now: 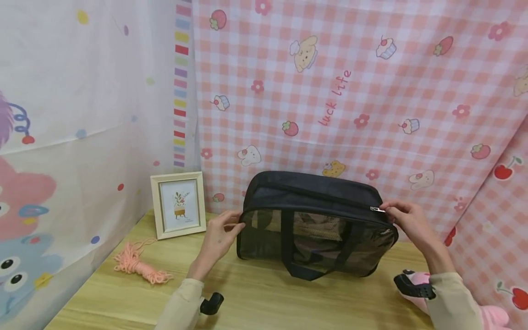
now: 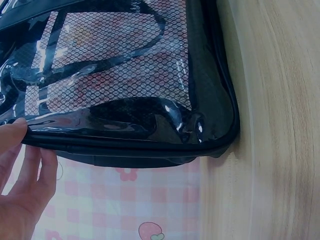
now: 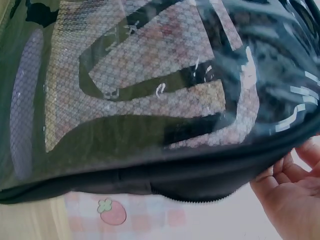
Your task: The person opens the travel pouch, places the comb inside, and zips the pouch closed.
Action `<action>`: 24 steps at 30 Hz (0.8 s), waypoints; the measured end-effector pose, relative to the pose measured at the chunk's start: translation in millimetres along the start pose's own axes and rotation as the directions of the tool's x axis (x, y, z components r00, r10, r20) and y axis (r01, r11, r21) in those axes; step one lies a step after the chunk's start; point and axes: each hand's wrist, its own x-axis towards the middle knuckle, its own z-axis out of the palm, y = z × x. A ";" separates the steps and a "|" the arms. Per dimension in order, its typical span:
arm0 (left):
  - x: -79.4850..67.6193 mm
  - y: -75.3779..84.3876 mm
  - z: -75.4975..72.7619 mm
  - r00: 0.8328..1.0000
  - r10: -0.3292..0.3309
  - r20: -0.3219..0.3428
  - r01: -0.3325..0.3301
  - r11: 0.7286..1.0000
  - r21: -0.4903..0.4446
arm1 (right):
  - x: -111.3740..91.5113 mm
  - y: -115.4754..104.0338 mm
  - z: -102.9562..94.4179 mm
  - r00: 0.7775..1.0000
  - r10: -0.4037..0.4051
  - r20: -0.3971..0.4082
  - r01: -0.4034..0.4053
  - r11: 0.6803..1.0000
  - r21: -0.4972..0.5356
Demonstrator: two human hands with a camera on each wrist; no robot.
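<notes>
A black bag (image 1: 264,238) with see-through panels and a carry strap (image 1: 287,243) stands upright on the wooden table. At its left side edge my left hand (image 1: 220,236) pinches the piping, thumb in front and fingers behind, as the left wrist view shows. At the top right corner, my right hand (image 1: 412,222) pinches the silver zipper pull (image 1: 377,209). Zipper teeth (image 3: 215,200) show along the bag's edge in the right wrist view. Mesh (image 2: 120,55) is visible through the clear panel. A long purple shape (image 3: 25,105) shows through it in the right wrist view.
A cream picture frame (image 1: 178,206) stands left of the bag. In front of the frame lies a bundle of peach cord (image 1: 142,269). A pink plush toy (image 1: 416,300) is partly hidden behind the right forearm. Patterned cloth (image 1: 330,91) hangs behind the table (image 1: 255,302).
</notes>
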 end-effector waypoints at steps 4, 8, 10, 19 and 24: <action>1.6 1.0 1.0 1.000 0.005 0.002 -0.005 1.000 0.014 | -5.1 11.0 -8.5 1.000 -0.011 -0.009 0.012 1.000 0.007; 2.8 1.4 0.5 1.000 0.002 -0.001 -0.002 1.000 0.016 | -8.4 22.3 -14.9 1.000 -0.020 -0.004 0.020 0.998 0.055; 2.7 1.6 -0.3 1.000 -0.005 -0.003 0.005 1.000 0.010 | -9.0 26.3 -16.2 1.000 -0.018 -0.010 0.018 0.997 0.079; -0.1 10.5 -1.6 1.000 -0.015 -0.020 0.014 0.999 -0.030 | -8.7 29.1 -16.3 1.000 -0.019 -0.025 0.020 0.998 0.058; 0.8 1.4 2.1 1.000 -0.013 -0.014 0.013 1.000 -0.019 | -13.4 31.0 -20.0 0.999 0.000 -0.040 0.001 1.000 0.009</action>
